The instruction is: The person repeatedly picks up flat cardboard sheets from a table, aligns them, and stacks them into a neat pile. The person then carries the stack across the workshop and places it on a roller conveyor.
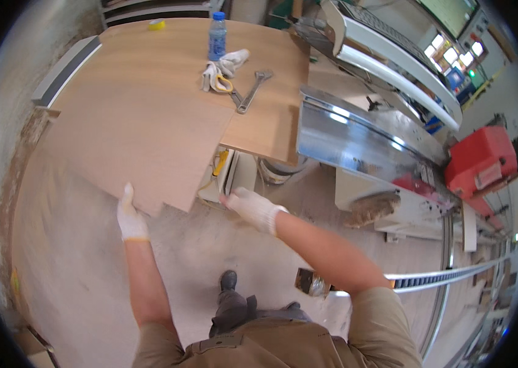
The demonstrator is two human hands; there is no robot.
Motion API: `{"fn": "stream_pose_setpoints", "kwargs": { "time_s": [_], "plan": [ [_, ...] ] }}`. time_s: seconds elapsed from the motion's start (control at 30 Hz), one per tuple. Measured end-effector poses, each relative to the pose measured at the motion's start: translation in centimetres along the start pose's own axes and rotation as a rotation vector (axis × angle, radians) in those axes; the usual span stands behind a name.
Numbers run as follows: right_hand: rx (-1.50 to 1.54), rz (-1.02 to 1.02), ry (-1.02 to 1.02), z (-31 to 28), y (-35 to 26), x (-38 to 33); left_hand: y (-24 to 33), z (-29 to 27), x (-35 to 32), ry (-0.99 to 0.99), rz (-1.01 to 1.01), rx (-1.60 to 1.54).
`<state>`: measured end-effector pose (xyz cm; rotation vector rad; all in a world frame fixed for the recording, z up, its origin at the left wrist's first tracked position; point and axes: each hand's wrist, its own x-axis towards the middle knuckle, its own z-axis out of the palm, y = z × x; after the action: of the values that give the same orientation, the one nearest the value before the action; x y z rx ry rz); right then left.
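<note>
A thin brown board [148,141] with a notched near corner lies partly on the wooden table and juts out over its near side. My left hand [132,218], in a white glove, grips the board's near edge, its thumb on top and its fingers hidden underneath. To the right of the board, apart from it, is my right hand [253,208], also gloved. Its fingers are closed and slightly blurred. A small reddish patch shows at its tips, and I cannot tell whether that is a bare fingertip or a held item.
On the table [277,126] are an adjustable wrench [251,93], scissors [225,84], spare white gloves [227,66], a blue-capped bottle [217,38] and yellow tape [156,25]. A bucket [276,172] stands beneath. Metal machinery [357,132] with a red housing [481,161] occupies the right.
</note>
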<state>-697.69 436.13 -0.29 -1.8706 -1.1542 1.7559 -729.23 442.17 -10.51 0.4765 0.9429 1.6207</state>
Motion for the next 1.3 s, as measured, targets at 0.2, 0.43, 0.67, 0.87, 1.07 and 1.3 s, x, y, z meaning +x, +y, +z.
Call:
{"fn": "stream_pose_setpoints", "kwargs": {
  "time_s": [0.2, 0.43, 0.67, 0.87, 1.07, 1.3],
  "plan": [
    [0.891, -0.180, 0.141, 8.3, 3.9, 7.2, -0.7, -0.2, -9.5, 0.022, -0.137, -0.042],
    [0.857, -0.309, 0.086, 8.4, -1.2, -1.8, 3.7, -6.6, -4.7, 0.032, -0.100, 0.093],
    [0.742, -0.582, 0.155, -1.6, 3.5, -7.7, 10.6, -9.6, 3.4, 0.126, 0.043, 0.014],
    [0.671, -0.523, 0.309, -12.1, 11.4, -21.0, 8.7, -8.1, -0.7, 0.119, 0.080, -0.019],
    [0.890, -0.480, 0.297, -22.8, 20.2, -25.0, 2.9, 3.8, -7.6, -0.068, -0.070, -0.082],
    [0.891, -0.443, 0.307, -34.5, 30.1, -25.9, -5.6, 12.4, -13.9, -0.116, -0.054, -0.025]
  ]
}}
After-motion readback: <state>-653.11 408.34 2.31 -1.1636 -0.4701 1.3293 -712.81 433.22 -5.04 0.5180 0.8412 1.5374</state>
